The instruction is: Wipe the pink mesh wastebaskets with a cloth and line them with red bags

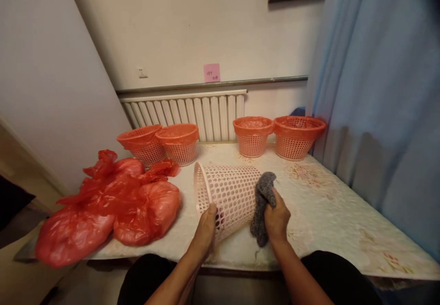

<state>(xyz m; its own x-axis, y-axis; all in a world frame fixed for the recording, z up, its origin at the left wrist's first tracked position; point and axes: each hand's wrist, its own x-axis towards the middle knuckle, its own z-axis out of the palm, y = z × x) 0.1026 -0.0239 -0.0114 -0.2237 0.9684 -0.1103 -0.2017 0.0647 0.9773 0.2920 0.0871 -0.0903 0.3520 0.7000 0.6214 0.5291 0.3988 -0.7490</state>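
Note:
A pale pink perforated basket (pixel 233 195) lies tilted on its side above the near part of the table, its open rim facing left. My left hand (pixel 205 229) grips the basket's lower rim, thumb outside; its other fingers are hidden. Bunched in my right hand (pixel 277 215) is a dark grey cloth (pixel 263 204), held against the basket's bottom at the right. No red liner is on this basket.
Red tied bags (pixel 147 209) are heaped at the table's left. Several baskets with red liners (pixel 253 135) stand along the back of the flowered table (pixel 330 213). A blue curtain (pixel 381 112) hangs at the right, and a radiator (pixel 213 115) is behind.

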